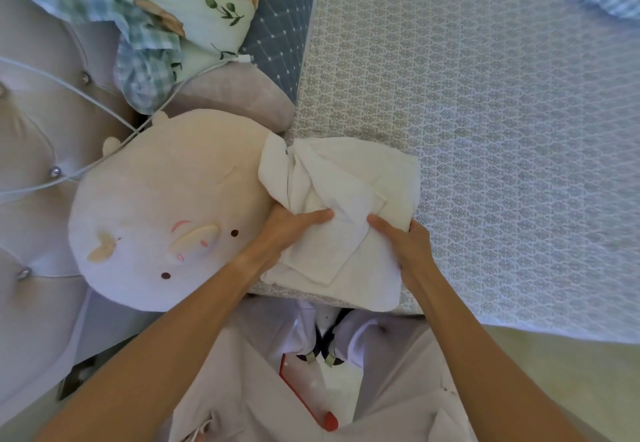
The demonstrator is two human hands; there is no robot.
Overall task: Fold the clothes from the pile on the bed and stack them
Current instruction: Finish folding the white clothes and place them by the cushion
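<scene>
- While both hands pinch it, white cloth (346,199) lies at bed (485,129) near edge, long axis 12–6.
- Left hand (287,230) grips 9 side, right hand (405,247) 3 side; equally near.

Patterned bed sheet (485,129), tufted headboard (38,136), floral pillow (194,1), plush cushion (162,219), beige floor (571,372)

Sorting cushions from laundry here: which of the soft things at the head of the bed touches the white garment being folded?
The cream plush pillow with the animal face: the white garment overlaps its right edge. The floral pillow and grey cushion lie apart, further up.
</scene>
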